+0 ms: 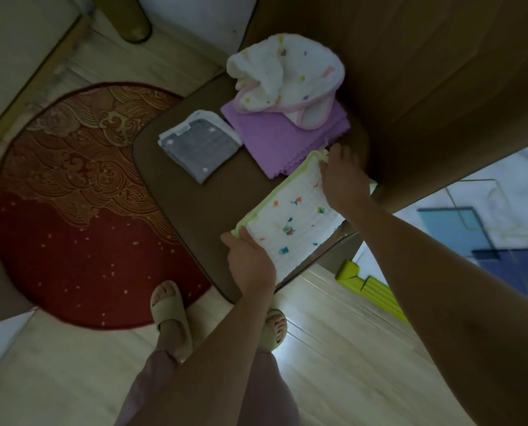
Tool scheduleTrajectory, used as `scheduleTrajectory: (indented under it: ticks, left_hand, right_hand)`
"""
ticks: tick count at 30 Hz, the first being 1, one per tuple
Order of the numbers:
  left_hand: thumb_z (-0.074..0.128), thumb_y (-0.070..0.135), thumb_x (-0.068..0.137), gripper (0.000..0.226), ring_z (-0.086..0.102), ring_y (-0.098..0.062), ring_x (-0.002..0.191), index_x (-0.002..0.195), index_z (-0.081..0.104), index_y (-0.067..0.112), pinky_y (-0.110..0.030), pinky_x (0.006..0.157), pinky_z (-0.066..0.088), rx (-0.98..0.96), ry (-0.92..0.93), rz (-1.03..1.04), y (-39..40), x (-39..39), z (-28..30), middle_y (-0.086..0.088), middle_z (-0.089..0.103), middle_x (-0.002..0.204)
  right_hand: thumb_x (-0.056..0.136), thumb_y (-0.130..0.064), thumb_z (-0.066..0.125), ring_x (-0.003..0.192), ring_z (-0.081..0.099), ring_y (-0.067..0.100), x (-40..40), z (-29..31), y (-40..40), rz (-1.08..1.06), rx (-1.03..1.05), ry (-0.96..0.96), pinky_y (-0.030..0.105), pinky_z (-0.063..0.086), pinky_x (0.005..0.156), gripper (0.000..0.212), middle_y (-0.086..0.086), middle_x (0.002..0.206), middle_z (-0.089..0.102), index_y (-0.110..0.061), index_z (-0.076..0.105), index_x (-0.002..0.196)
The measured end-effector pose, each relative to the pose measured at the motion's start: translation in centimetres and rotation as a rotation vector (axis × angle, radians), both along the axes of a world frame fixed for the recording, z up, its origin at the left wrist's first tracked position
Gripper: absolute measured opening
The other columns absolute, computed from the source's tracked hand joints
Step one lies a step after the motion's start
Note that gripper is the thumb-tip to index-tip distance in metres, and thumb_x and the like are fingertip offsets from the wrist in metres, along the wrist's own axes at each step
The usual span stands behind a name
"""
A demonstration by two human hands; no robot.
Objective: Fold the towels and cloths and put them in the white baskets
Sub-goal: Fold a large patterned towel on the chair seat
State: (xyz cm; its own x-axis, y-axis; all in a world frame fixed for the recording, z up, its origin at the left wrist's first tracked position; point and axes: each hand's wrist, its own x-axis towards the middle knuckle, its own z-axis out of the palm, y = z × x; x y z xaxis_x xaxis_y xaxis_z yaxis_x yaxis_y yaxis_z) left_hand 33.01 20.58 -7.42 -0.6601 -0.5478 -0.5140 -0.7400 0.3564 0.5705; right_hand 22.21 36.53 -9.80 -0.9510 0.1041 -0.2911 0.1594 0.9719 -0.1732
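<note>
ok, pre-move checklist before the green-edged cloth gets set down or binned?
1. Both ends held: ok. Left hand grips the near end of the green-edged cloth, right hand pinches the far corner.
2. Cloth folded: ok, it shows as a flat rectangle.
3. Free spot on the seat: ok, bare surface between it and the grey cloth.
4. White basket located: cannot tell, none in view.
5. Remaining work: not ok. The pink-edged cloth sits bunched and unfolded on the purple towel.
6. Cloth supported: cannot tell, its near-right part overhangs the seat edge.
</note>
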Motion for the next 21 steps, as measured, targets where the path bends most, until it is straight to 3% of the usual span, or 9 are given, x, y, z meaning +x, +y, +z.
scheduleTrajectory:
  ticks: [5, 9, 13, 16, 19, 21]
  left_hand:
    - [0.027, 0.031, 0.105, 0.036, 0.060, -0.042, 0.095, 0.116, 0.039, -0.001, -0.030, 0.064, 0.029, -0.162, 0.043, -0.075, -3.0, -1.4, -1.3, -0.025, 0.062, 0.105]
    - [0.031, 0.030, 0.105, 0.035, 0.060, -0.045, 0.094, 0.120, 0.041, 0.000, -0.038, 0.067, 0.033, -0.320, 0.058, -0.219, -7.4, -3.2, -1.6, -0.027, 0.063, 0.102]
    - [0.033, 0.032, 0.104, 0.034, 0.061, -0.043, 0.093, 0.120, 0.042, 0.003, -0.041, 0.069, 0.038, -0.378, 0.070, -0.353, -10.3, -4.5, -1.8, -0.024, 0.064, 0.101]
    - [0.031, 0.035, 0.104, 0.034, 0.061, -0.040, 0.092, 0.120, 0.041, 0.007, -0.038, 0.068, 0.034, -0.388, 0.069, -0.413, -10.9, -4.7, -1.6, -0.020, 0.064, 0.099]
    - [0.029, 0.038, 0.104, 0.033, 0.062, -0.038, 0.088, 0.119, 0.040, 0.009, -0.037, 0.066, 0.034, -0.435, 0.067, -0.437, -11.3, -4.8, -1.5, -0.016, 0.064, 0.095]
    - [0.029, 0.038, 0.104, 0.034, 0.062, -0.038, 0.086, 0.119, 0.040, 0.010, -0.037, 0.065, 0.035, -0.473, 0.088, -0.446, -11.6, -5.0, -1.7, -0.015, 0.064, 0.093]
  right_hand:
    - [0.102, -0.018, 0.040, 0.107, 0.057, 0.037, 1.2, -0.5, -1.5, -0.110, -0.054, -0.019, 0.036, 0.040, 0.073, 0.036, 0.019, 0.130, 0.048, -0.002, 0.035, 0.134]
    - [0.103, -0.023, 0.037, 0.108, 0.056, 0.040, 4.0, -0.6, -4.1, -0.260, -0.186, -0.053, 0.040, 0.042, 0.079, 0.038, 0.019, 0.133, 0.045, -0.002, 0.036, 0.134]
    - [0.103, -0.030, 0.036, 0.111, 0.052, 0.035, 6.6, -0.3, -5.5, -0.319, -0.112, -0.027, 0.043, 0.047, 0.076, 0.037, 0.016, 0.134, 0.038, -0.005, 0.041, 0.130]
    - [0.104, -0.031, 0.035, 0.102, 0.057, 0.037, 7.8, 0.3, -5.8, -0.358, -0.126, 0.060, 0.042, 0.045, 0.069, 0.032, 0.015, 0.124, 0.047, -0.006, 0.042, 0.123]
    - [0.105, -0.032, 0.030, 0.092, 0.061, 0.042, 8.1, 0.8, -6.1, -0.407, -0.188, 0.026, 0.037, 0.036, 0.069, 0.032, 0.017, 0.108, 0.060, -0.007, 0.039, 0.122]
    - [0.105, -0.034, 0.029, 0.091, 0.062, 0.042, 8.0, 0.9, -6.1, -0.397, -0.196, 0.038, 0.039, 0.042, 0.071, 0.033, 0.019, 0.104, 0.063, -0.007, 0.038, 0.121]
